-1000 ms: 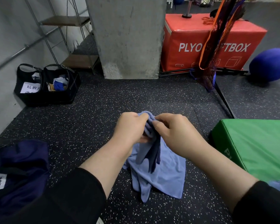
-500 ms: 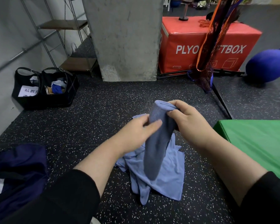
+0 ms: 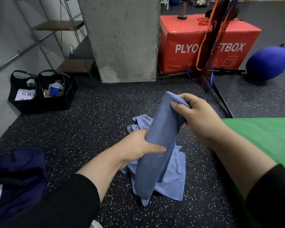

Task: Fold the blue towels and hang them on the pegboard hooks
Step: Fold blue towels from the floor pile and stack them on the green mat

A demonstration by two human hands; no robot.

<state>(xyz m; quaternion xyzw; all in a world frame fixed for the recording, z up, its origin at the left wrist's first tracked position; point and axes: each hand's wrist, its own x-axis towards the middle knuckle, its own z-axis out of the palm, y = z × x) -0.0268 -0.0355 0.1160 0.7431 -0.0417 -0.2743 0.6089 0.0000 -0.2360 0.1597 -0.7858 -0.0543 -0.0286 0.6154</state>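
Note:
A folded blue towel hangs as a long narrow strip above the speckled black floor. My right hand pinches its top end, thumb in front. My left hand grips the strip around its middle, thumb across the front. Under it a second, paler blue towel lies crumpled on the floor. No pegboard or hooks appear in the head view.
A green mat lies at the right. A dark blue bag sits at lower left and a black tote bag by the wall. Behind stand a concrete pillar, a red plyo box, a net bag and a blue ball.
The towel was bunched between both hands; my right hand has lifted its top end up. My left hand has slid down the strip and now grips its middle.

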